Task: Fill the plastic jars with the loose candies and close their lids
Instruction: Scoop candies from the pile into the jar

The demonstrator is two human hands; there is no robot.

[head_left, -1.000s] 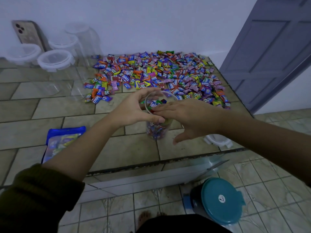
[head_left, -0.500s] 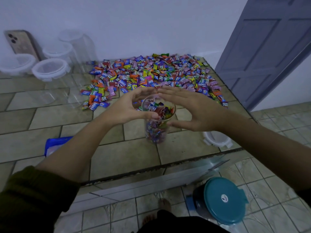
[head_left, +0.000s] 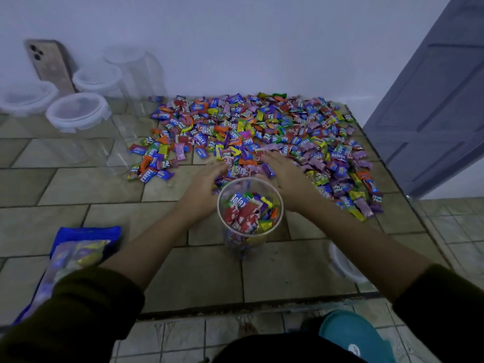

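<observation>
**A:** From the head view, which step is this?

**B:** Filling, I'd judge. The clear round plastic jar stands open at the middle of the frame on the tiled beige surface, with candies nearly up to its rim. The left hand and right hand flank it. Their fingers are stretched out flat and hold nothing. The tips reach the near edge of the heap of loose wrapped multicoloured candies, upper middle.

**A:** Have they got any yet?

**B:** Blur hides whether a wrapper is caught. It looks like a scoop about to start.

**A:** And the next move?

**B:** Draw both hands together round a small batch, since little room is left. Then lift it over the mouth without knocking the tall jar. After that comes the white round plastic lid, lower right beside the right forearm.

**A:** Other jars?

**B:** The lidded clear plastic jars, upper left, look empty.
</observation>
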